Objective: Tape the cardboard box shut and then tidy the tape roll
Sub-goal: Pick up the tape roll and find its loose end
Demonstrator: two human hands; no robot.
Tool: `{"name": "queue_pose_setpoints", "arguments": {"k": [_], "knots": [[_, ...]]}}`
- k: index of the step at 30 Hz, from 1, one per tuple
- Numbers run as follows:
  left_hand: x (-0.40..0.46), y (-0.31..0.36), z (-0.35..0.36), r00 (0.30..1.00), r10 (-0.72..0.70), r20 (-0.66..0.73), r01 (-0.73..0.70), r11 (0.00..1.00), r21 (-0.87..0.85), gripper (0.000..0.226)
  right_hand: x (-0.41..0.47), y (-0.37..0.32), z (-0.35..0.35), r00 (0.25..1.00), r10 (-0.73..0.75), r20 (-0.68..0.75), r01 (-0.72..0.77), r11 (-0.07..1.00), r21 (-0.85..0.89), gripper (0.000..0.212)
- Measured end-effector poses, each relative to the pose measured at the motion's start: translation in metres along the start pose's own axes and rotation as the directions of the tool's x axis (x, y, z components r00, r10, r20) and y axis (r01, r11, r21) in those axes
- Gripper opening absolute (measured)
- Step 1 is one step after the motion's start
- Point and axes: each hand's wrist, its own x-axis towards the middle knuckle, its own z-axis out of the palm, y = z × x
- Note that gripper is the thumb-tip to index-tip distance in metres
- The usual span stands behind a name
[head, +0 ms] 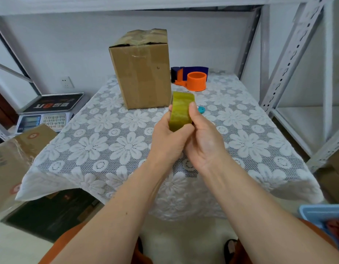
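A tall cardboard box (142,73) stands upright at the back of the table, its top flaps folded down and creased, with some clear tape across the top. In front of it I hold a yellowish tape roll (181,109) edge-on above the tablecloth. My left hand (170,136) grips the roll from the left and below. My right hand (201,136) holds its right side, thumb pressed on the roll's outer face. An orange and dark blue tape dispenser (191,78) lies to the right of the box.
A white lace floral tablecloth (107,141) covers the table. A small blue object (201,109) lies just behind my right thumb. A weighing scale (50,113) and more cardboard boxes (16,161) sit at the left. Metal shelving (290,60) rises on the right.
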Motion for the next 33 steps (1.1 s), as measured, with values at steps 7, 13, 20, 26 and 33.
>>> {"name": "queue_pose_setpoints", "arguments": {"k": [7, 13, 20, 26, 33], "knots": [[0.002, 0.0, -0.001, 1.0, 0.011, -0.002, -0.011, 1.0, 0.019, 0.012, -0.001, -0.001, 0.0, 1.0, 0.0, 0.0, 0.0, 0.999, -0.035, 0.035], [0.004, -0.005, -0.001, 0.998, 0.016, -0.063, -0.015, 1.0, 0.01, 0.026, -0.004, -0.002, 0.002, 0.999, -0.03, 0.025, 0.033, 0.993, -0.115, 0.032], [0.008, 0.007, -0.009, 0.99, -0.052, 0.13, 0.068, 0.989, -0.129, 0.024, -0.002, -0.016, 0.001, 0.994, -0.091, 0.062, 0.101, 0.977, -0.185, 0.032], [0.008, 0.007, -0.005, 0.99, -0.13, -0.06, 0.122, 0.986, -0.115, 0.025, -0.003, -0.015, 0.001, 0.983, -0.185, -0.008, 0.15, 0.817, -0.557, 0.041], [0.016, 0.003, -0.007, 0.963, -0.153, -0.223, 0.127, 0.984, -0.125, 0.033, -0.006, -0.006, -0.007, 0.769, -0.477, 0.426, 0.506, 0.048, -0.861, 0.01]]}}
